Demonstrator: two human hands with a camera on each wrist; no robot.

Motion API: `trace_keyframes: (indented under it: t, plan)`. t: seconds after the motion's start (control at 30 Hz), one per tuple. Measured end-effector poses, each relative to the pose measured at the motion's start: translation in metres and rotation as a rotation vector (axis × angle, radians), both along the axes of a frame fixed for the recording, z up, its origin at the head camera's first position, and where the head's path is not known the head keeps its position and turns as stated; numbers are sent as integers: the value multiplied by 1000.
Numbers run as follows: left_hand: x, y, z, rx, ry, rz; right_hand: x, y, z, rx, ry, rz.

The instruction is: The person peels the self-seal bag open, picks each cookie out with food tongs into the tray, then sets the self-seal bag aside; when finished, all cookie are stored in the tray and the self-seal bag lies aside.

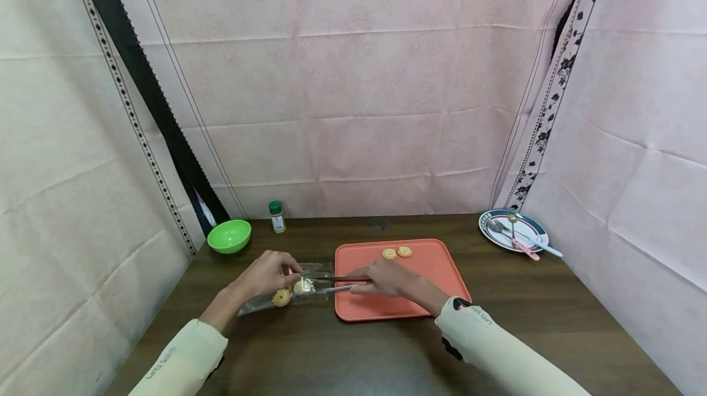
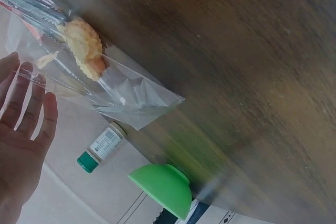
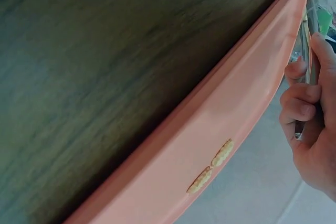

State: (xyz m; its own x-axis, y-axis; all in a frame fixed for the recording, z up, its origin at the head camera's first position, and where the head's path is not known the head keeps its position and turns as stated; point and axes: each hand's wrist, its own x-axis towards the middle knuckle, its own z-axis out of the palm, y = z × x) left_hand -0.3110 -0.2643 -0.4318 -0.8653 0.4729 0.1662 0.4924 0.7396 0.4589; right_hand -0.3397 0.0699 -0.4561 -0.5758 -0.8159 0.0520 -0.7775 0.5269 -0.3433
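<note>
My left hand (image 1: 269, 272) pinches the edge of a clear plastic bag (image 1: 254, 306) between thumb and forefinger, the other fingers loosely spread in the left wrist view. Inside the bag lie several round golden cookies (image 2: 84, 48). My right hand (image 1: 388, 277) grips metal tongs (image 1: 343, 279), fingers curled round their arms in the right wrist view. The tongs point left into the bag, their toothed ends beside the cookies; whether they clamp one I cannot tell. Under my right hand is a pink tray (image 1: 425, 273), with two cookies (image 1: 396, 253) near its far edge.
At the back left stand a green bowl (image 1: 229, 236) and a small shaker bottle (image 1: 277, 218) with a green cap. A rimmed plate (image 1: 488, 224) at the back right bears a spoon and other utensils with pink and pale blue handles. Cloth curtains (image 1: 359, 89) enclose the wooden table.
</note>
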Motion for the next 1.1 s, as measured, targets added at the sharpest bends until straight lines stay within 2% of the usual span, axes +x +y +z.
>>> trace_keyframes:
  t: [0.23, 0.5, 0.8, 0.93, 1.1]
  plan:
    - [0, 1, -2, -15, 6, 27, 5, 10, 5, -14, -8, -10]
    - [-1, -1, -5, -21, -1, 23, 7, 39, 15, -9, 3, -79]
    - [-1, -2, -3, -16, 2, 16, 6, 79, 30, -25, 90, -105]
    - [-2, -2, -3, -11, -4, 12, 3, 95, 32, -15, 115, -140]
    - [-3, -3, -6, -4, -11, 6, -4, 110, 30, 2, 99, -240]
